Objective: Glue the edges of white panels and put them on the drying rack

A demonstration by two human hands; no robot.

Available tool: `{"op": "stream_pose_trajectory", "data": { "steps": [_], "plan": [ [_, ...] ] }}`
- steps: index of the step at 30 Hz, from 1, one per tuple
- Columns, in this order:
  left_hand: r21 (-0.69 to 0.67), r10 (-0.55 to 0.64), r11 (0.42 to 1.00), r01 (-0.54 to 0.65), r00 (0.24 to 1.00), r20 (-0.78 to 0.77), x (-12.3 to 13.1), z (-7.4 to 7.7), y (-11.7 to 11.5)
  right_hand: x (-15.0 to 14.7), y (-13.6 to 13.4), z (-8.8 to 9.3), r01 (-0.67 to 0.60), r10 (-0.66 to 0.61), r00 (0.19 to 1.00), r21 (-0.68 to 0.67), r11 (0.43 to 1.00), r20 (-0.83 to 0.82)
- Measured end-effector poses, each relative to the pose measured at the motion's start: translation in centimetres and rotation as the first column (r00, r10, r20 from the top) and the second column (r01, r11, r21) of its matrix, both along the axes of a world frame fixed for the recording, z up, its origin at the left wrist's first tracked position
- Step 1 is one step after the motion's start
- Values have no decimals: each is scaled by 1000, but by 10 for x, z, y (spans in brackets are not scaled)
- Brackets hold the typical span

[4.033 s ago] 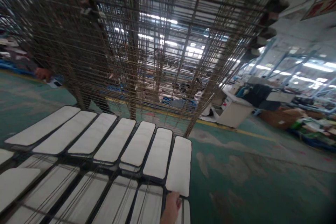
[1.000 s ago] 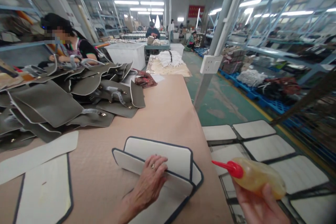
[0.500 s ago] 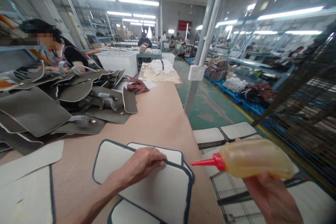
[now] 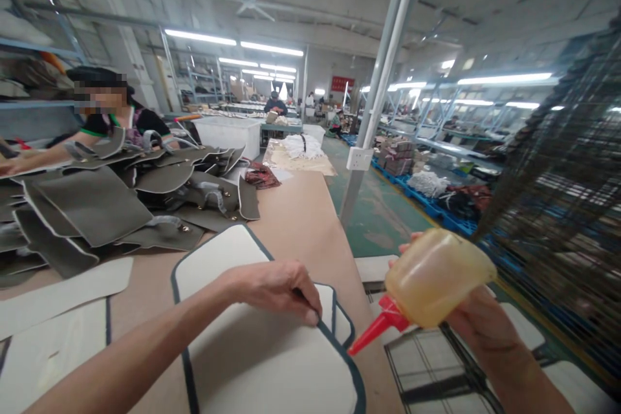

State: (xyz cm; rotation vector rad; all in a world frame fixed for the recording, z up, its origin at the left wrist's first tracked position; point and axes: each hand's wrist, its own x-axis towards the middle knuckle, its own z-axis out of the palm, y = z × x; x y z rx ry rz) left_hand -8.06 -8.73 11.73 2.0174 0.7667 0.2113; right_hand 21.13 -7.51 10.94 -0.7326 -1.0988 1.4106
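My left hand (image 4: pixel 279 286) pinches the panel (image 4: pixel 272 356) over the bench (image 4: pixel 301 207) by its edge, best for something likely light and bendy; my right hand (image 4: pixel 478 317) curls its fingers round a bottle (image 4: pixel 436 278), probably squeezable.

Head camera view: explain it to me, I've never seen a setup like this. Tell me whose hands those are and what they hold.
There is no machine at work here: these are a person's two bare hands, seen by a camera worn on that person's head, looking forward and down. The left hand grips the dark edge of a white panel. The right hand holds a yellowish bottle, its red nozzle tipped down at that edge; whether it touches, I can't tell. On the brown table lie more white pieces and a heap of dark grey-brown pieces. Beyond the heap is another person.
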Motion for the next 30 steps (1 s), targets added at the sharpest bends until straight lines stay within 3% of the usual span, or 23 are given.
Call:
{"op": "stream_pose_trajectory", "data": {
  "steps": [8,30],
  "plan": [
    [-70,-72,995,76,996,58,9,13,-6,-10,-20,15,-9,9,997,-3,1000,-73],
    [-107,-70,991,84,989,133,9,6,-7,-15,-27,18,46,-51,994,-55,997,-100]
  ]
}}
